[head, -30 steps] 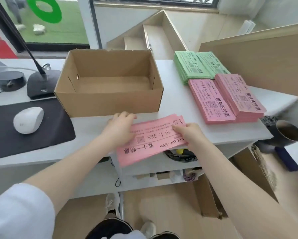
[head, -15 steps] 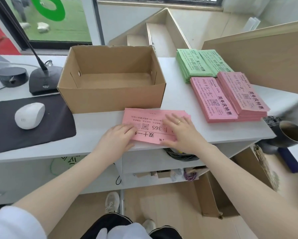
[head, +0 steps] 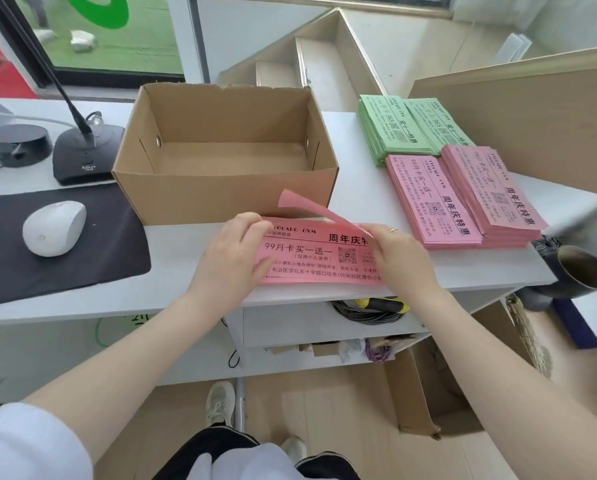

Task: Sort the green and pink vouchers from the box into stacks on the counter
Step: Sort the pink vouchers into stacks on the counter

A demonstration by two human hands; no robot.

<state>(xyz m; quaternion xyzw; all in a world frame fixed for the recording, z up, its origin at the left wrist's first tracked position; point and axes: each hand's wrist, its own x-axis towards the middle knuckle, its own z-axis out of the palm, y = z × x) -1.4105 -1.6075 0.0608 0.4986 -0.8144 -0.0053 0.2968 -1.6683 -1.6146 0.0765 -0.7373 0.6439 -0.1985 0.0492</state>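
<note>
A small pile of pink vouchers (head: pixel 311 252) lies on the white counter (head: pixel 186 289) just in front of the cardboard box (head: pixel 221 195), whose inside looks bare. My left hand (head: pixel 233 258) rests on the pile's left end. My right hand (head: pixel 399 258) pinches the top pink voucher (head: pixel 304 206), which curls up off the pile toward the box. Two green stacks (head: pixel 408 126) and two pink stacks (head: pixel 463 199) lie side by side at the right of the counter.
A white mouse (head: pixel 53 227) sits on a black mat (head: pixel 82 268) at the left. Behind it stand a black microphone base (head: pixel 82 155) and a round black device (head: pixel 16 145). A wooden panel (head: pixel 532 123) rises at the right; a dark cup (head: pixel 581 271) sits below the counter's right end.
The pink pile was set down flat in front of the box. My right hand has since lifted the top sheet, and a different printed face now shows beneath it.
</note>
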